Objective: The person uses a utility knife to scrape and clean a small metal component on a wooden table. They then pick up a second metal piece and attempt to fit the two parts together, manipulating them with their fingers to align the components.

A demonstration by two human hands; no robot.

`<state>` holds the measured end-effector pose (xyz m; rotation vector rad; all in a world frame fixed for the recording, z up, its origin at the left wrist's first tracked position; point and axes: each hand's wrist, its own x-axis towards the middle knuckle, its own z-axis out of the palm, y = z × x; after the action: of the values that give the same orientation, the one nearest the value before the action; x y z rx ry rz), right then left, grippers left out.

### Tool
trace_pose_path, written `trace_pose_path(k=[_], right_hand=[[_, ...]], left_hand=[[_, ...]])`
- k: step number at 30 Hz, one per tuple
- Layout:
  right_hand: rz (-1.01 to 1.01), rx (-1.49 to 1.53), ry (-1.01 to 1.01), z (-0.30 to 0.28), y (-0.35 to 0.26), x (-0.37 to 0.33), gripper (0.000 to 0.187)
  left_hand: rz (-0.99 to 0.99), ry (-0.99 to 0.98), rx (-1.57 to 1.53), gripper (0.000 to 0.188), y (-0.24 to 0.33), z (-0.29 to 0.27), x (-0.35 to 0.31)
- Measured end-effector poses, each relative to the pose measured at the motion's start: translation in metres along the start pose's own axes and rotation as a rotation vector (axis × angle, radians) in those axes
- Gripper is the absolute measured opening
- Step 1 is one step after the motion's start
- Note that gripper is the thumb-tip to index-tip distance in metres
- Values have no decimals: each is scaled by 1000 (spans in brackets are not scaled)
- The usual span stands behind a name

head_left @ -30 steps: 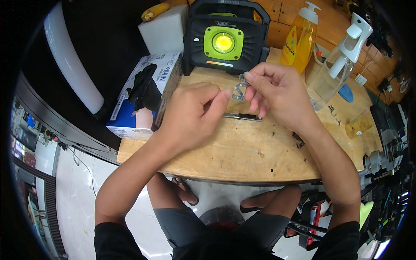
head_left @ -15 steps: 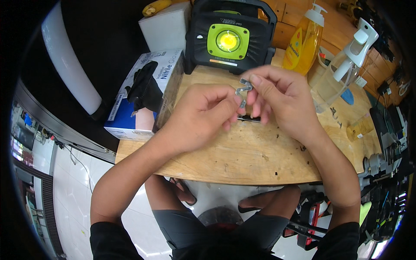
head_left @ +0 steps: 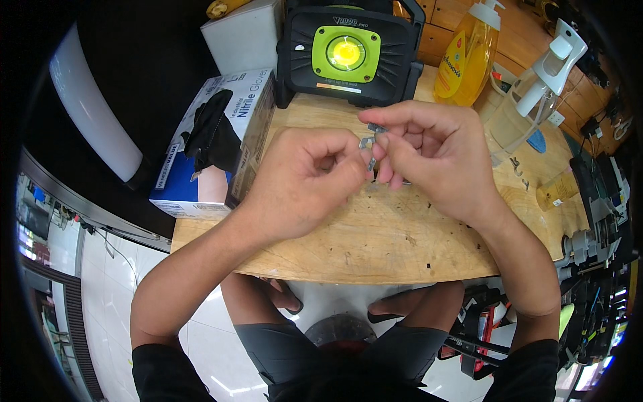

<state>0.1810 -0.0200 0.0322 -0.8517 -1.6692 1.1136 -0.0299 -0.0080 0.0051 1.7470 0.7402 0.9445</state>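
Observation:
A small, bent piece of grey metal, like a bracket [head_left: 366,143], is held up over the wooden table [head_left: 348,248]. My left hand [head_left: 301,181] pinches its lower end between thumb and forefinger. The thumb and fingers of my right hand [head_left: 435,154] close on its upper end, and the right forefinger stretches across the top. Fingers cover part of the metal, so its full shape cannot be made out. On the table behind my fingertips lies a thin dark object, mostly hidden.
A lit work light [head_left: 348,57] stands at the back. Left of it are a glove box [head_left: 251,110] with a black glove poking out and a white box [head_left: 244,37]. At right stand a yellow pump bottle [head_left: 465,60] and a clear spray bottle [head_left: 516,120], near small metal pieces [head_left: 517,167].
The bracket has turned a little between my fingers, and my right forefinger now reaches over its top. My hands stay close together. The whole view has shifted slightly.

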Motion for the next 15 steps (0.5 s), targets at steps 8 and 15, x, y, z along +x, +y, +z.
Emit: trace_pose_path(k=[8,15], right_hand=[[20,8,-7,0,0,1,28],[0,-6,13,2,2,0,28]], left_hand=[[-15,10,0,19,-2,1,-1],[77,18,161,22,0,3,-2]])
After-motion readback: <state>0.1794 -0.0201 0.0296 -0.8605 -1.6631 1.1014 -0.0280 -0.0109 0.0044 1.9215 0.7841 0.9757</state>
